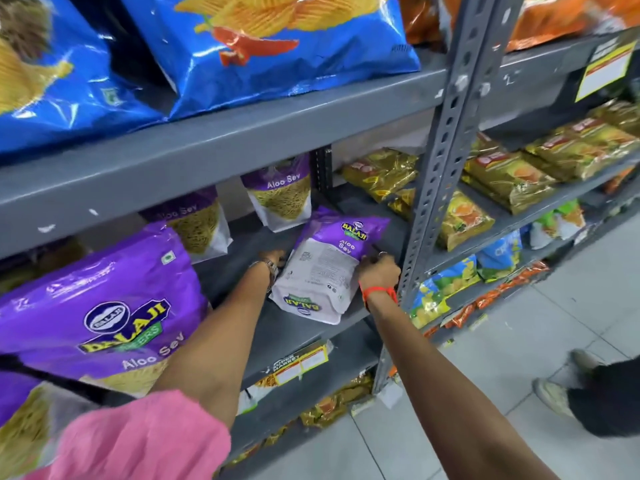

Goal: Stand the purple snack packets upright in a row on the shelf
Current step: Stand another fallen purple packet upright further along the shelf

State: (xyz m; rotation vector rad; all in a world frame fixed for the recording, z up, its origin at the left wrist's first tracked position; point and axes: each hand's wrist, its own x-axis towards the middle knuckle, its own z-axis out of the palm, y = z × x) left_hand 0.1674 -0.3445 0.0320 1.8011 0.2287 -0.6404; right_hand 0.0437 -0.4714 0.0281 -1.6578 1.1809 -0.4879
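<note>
A purple and white Aloo Sev packet (325,268) leans back-side up on the grey middle shelf (294,327), its base toward me. My right hand (379,270) grips its right edge. My left hand (272,259) is partly hidden behind its left side, fingers on the edge. Two more purple packets stand upright further back, one (282,192) at the rear and one (201,223) to its left. A large purple packet (100,306) fills the near left, leaning over the shelf front.
Blue chip bags (277,46) lie on the shelf above. Golden packets (381,174) sit at the shelf's right rear and beyond the perforated grey upright (440,168). Another person's feet (568,386) stand on the tiled floor at the right.
</note>
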